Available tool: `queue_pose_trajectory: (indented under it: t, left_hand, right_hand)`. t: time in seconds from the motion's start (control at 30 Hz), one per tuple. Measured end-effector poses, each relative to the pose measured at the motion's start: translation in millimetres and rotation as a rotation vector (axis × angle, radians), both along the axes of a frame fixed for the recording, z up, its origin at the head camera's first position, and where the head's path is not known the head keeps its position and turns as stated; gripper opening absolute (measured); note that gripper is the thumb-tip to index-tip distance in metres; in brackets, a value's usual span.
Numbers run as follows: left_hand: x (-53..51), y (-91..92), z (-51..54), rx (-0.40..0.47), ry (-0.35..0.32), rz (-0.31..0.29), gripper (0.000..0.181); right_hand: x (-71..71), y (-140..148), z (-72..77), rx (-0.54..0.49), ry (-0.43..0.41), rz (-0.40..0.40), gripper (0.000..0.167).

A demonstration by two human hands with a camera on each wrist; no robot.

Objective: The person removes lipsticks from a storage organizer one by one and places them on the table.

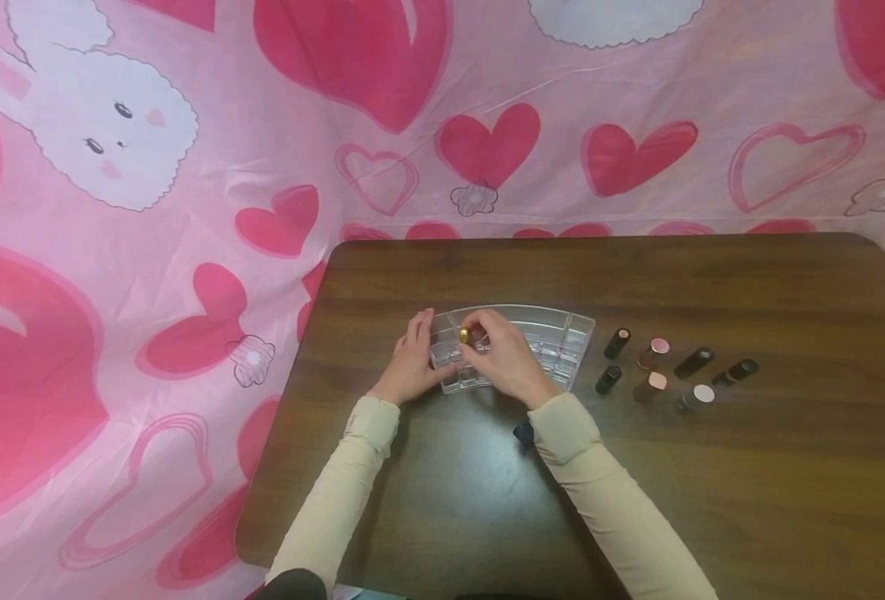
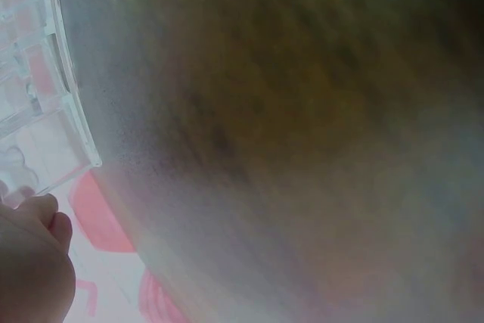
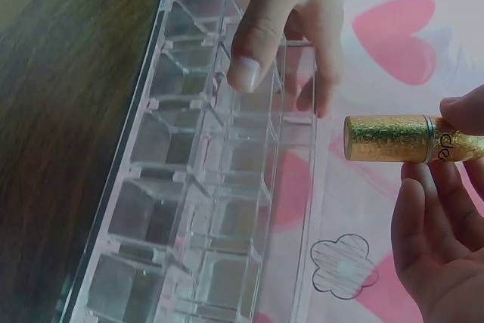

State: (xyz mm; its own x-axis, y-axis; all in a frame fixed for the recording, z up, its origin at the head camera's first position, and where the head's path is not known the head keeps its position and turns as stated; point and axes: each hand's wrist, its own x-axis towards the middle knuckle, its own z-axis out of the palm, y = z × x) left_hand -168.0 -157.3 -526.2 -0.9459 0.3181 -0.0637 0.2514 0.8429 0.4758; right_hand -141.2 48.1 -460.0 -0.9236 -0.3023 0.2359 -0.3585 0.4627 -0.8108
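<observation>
My right hand pinches a gold glittery lipstick tube between thumb and fingers, above the left part of a clear acrylic organizer. Black lettering shows on the tube near the fingers. The organizer is curved, with rows of small compartments, seen closely in the right wrist view. At its left end rests my left hand, fingers extended along the outer side and thumb lying over the front compartments. Only part of that hand shows at the lower left of the left wrist view.
Right of the organizer stand several lipsticks and small cosmetic tubes, among them a black one, a pink-topped one and a white-topped one. A small dark object lies partly behind the right sleeve. Heart-patterned cloth hangs behind the wooden table.
</observation>
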Motion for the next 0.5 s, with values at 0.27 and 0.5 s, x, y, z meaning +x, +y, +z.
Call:
queue_pose_trajectory:
  t: [0.27,0.5]
  left_hand:
    - [0.0,0.4,0.3,-0.002,-0.001,0.001,0.11]
    - [0.5,0.8,2.2,-0.006,-0.012,0.006,0.11]
  right_hand:
    - [1.2,6.1,3.5,0.007,0.022,0.001,0.025]
    - [4.6,9.5,6.8,0.004,0.049,-0.004,0.026]
